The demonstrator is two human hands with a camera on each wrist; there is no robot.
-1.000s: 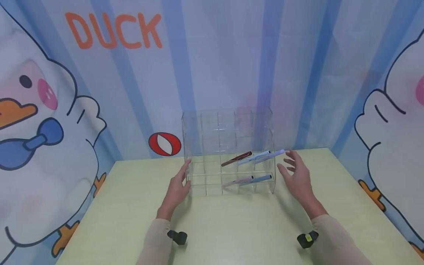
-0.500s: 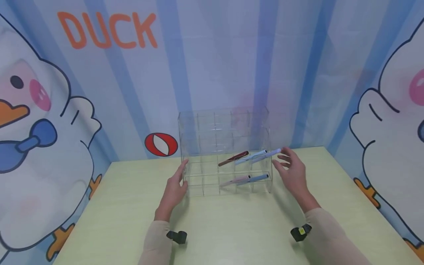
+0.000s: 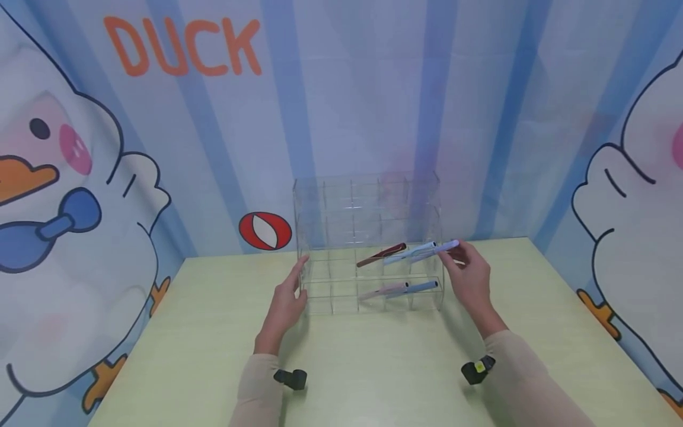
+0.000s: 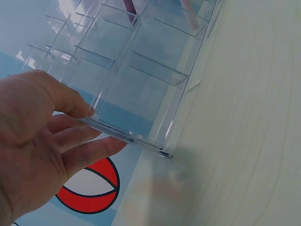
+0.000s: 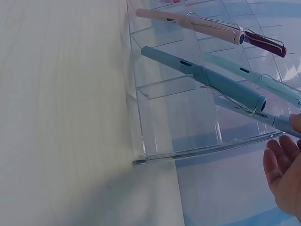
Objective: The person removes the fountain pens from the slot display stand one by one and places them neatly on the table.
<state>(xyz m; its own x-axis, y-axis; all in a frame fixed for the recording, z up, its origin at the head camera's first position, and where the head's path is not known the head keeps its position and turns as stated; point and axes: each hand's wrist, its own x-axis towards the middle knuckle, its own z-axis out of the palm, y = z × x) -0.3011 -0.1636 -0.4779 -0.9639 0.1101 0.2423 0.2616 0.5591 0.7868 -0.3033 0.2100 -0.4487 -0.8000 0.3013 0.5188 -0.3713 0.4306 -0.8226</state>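
Note:
A clear acrylic rack (image 3: 341, 281) with tiers of small compartments stands on the table. My left hand (image 3: 285, 307) holds the rack's left side wall, thumb at its front edge and fingers along the outside, as the left wrist view shows. At the rack's right end, my right hand (image 3: 472, 276) pinches the outer end of a lavender pen (image 3: 434, 251) between thumb and fingers; the pen still lies slanted in an upper tier. Beside it are a light blue pen (image 3: 408, 254) and a dark red pen (image 3: 381, 255). A pale pink pen (image 5: 202, 26) and a blue pen (image 5: 207, 77) lie in the lowest tier.
The pale wooden table (image 3: 363, 367) spreads in front of the rack and to both sides. Close behind it hangs a blue striped cloth (image 3: 363, 101) printed with ducks and a red ball (image 3: 265, 231). A small dark camera sits on each wrist.
My right hand has moved in to the left, and its thumb and fingers have come together on the lavender pen's end. My left hand keeps its place on the rack.

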